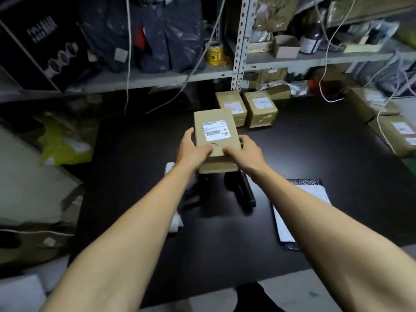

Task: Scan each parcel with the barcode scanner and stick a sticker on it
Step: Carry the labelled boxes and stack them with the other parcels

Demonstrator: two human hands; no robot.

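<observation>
We're at a black table (315,154) in a dim stockroom, metal shelving (240,41) crammed behind it. Nearest us on the right lies a grey mailer bag (299,212) with a white sheet on top. Just beyond, in the middle, the black barcode scanner (242,188) rests on the table, partly under what we're holding. Now the hands: our left hand (193,152) grips the near left edge of the cardboard parcel (216,136), fingers along its side and thumb curled onto the top; our right hand (245,152) grips the near right corner the same way. The parcel is lifted off the table, above the scanner, tilted towards us, its white shipping label (215,131) with barcode facing up. Further back, two more labelled parcels (246,109) stand side by side. On the shelf above them, a yellow sticker roll (215,52) stands upright, white cables hanging beside it.
</observation>
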